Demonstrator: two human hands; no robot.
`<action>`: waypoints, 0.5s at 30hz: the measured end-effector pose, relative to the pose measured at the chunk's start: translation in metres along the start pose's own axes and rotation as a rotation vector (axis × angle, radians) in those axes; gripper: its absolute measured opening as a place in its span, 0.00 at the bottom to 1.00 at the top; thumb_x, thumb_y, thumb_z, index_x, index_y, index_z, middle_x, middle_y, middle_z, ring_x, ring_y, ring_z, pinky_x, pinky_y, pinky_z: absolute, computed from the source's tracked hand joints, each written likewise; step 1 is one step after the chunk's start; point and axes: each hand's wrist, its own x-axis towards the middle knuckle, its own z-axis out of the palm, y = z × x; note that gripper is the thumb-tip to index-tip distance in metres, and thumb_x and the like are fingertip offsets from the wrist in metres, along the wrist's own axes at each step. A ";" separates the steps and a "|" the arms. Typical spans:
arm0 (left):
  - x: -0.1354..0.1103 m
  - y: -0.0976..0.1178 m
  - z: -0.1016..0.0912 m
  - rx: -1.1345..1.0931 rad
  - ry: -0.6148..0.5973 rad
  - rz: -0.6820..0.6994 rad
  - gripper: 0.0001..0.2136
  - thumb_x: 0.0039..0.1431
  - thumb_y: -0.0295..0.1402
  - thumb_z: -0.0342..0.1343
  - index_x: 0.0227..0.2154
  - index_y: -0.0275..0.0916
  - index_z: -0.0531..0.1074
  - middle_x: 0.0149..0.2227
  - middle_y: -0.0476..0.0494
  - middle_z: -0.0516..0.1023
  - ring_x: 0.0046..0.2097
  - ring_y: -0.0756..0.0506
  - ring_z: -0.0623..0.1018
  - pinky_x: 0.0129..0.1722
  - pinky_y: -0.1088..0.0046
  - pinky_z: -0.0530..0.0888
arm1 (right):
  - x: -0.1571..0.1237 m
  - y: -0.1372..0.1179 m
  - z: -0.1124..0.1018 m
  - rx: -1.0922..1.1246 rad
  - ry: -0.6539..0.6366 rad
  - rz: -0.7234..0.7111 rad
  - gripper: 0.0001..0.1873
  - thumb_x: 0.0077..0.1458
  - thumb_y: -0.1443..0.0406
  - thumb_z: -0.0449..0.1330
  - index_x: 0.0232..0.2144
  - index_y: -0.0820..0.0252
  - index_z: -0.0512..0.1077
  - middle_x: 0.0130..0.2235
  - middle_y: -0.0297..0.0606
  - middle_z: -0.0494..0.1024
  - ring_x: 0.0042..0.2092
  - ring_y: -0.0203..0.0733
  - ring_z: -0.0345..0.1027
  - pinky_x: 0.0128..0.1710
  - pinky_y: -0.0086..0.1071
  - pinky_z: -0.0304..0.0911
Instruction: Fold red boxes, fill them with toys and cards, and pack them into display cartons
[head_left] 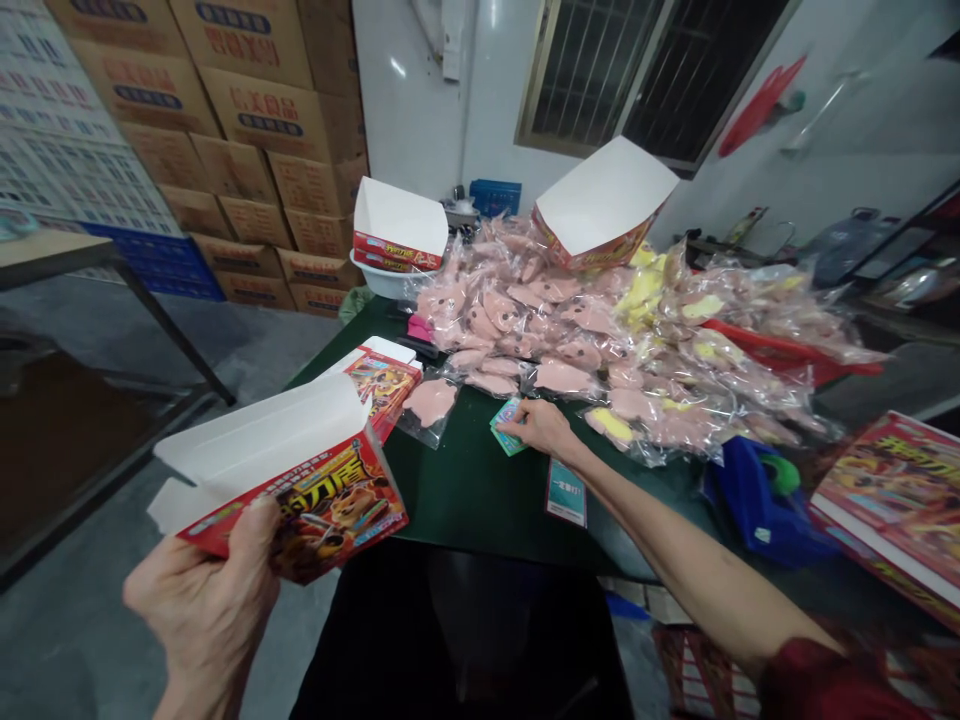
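Note:
My left hand (206,600) is closed around an open red printed carton (300,480) with white flaps, held up off the table at the lower left. My right hand (541,427) reaches across the dark green table (472,490) and pinches a small teal card (506,428) lying there. Just past it spreads a heap of pink toys in clear bags (540,320), and one bagged pink toy (430,403) lies apart on the left. A second teal card (566,492) lies near my forearm.
More red cartons stand open at the back (397,235) (604,205) and one lies flat (386,380). Yellow bagged toys (660,290) and a red tray (780,350) sit right. A blue tape dispenser (757,495) and stacked flat cartons (892,500) lie near right. Cardboard boxes (247,150) line the far wall.

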 end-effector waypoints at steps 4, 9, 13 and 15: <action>0.004 0.001 -0.005 0.041 0.000 -0.009 0.11 0.35 0.32 0.64 0.11 0.34 0.68 0.10 0.56 0.60 0.16 0.55 0.60 0.15 0.79 0.60 | 0.001 -0.007 -0.002 -0.036 0.014 0.022 0.17 0.50 0.51 0.58 0.33 0.57 0.72 0.35 0.40 0.78 0.37 0.44 0.72 0.31 0.29 0.57; 0.005 -0.001 -0.006 0.016 0.011 -0.076 0.10 0.33 0.34 0.63 0.12 0.34 0.69 0.12 0.54 0.65 0.17 0.53 0.63 0.14 0.78 0.62 | -0.008 -0.010 -0.008 -0.082 0.029 -0.100 0.15 0.58 0.58 0.52 0.31 0.61 0.73 0.34 0.42 0.78 0.38 0.44 0.73 0.34 0.29 0.59; 0.007 0.002 -0.010 0.057 0.033 -0.011 0.10 0.34 0.33 0.63 0.11 0.34 0.68 0.10 0.55 0.62 0.16 0.53 0.61 0.15 0.78 0.61 | -0.019 -0.013 -0.005 -0.117 0.094 -0.174 0.08 0.53 0.69 0.53 0.33 0.65 0.72 0.36 0.46 0.77 0.37 0.44 0.72 0.35 0.30 0.59; 0.008 0.006 -0.013 0.088 0.049 0.024 0.12 0.34 0.34 0.63 0.09 0.35 0.67 0.10 0.54 0.62 0.16 0.53 0.62 0.16 0.78 0.62 | -0.022 -0.013 -0.004 -0.115 0.164 -0.177 0.08 0.50 0.70 0.54 0.34 0.66 0.70 0.37 0.47 0.76 0.37 0.44 0.70 0.34 0.30 0.59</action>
